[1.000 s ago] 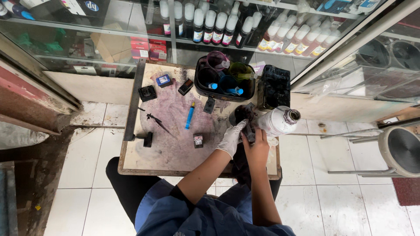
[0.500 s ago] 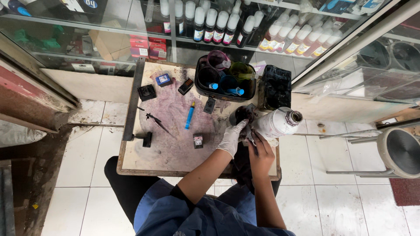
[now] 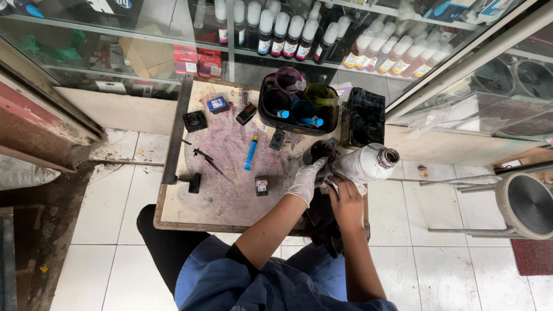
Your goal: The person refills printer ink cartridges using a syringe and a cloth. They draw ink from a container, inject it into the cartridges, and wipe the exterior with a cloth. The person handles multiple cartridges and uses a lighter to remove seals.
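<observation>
A stained desk (image 3: 230, 201) carries everything, its top smeared purple with ink. At its back right corner stands a black tub (image 3: 268, 112) holding cups and small bottles, and just right of it a black tray (image 3: 364, 115). A white bottle (image 3: 368, 164) lies tilted at the right edge, mouth pointing right. Beside its base, near the right edge, both hands meet over a small dark cartridge (image 3: 320, 154) resting on a dark cloth (image 3: 322, 224) that hangs over the front edge. The left hand (image 3: 305, 181), in a white glove, has its fingers curled onto the cartridge, gripping it. The right hand (image 3: 345, 201), bare, is clenched close beside it, touching the bottle's base; what its fingers pinch cannot be told. A blue pen (image 3: 250, 152) lies mid-desk, a black tool (image 3: 206, 158) to its left. Small cartridges (image 3: 217, 105) sit along the back edge, another (image 3: 261, 186) near the middle.
</observation>
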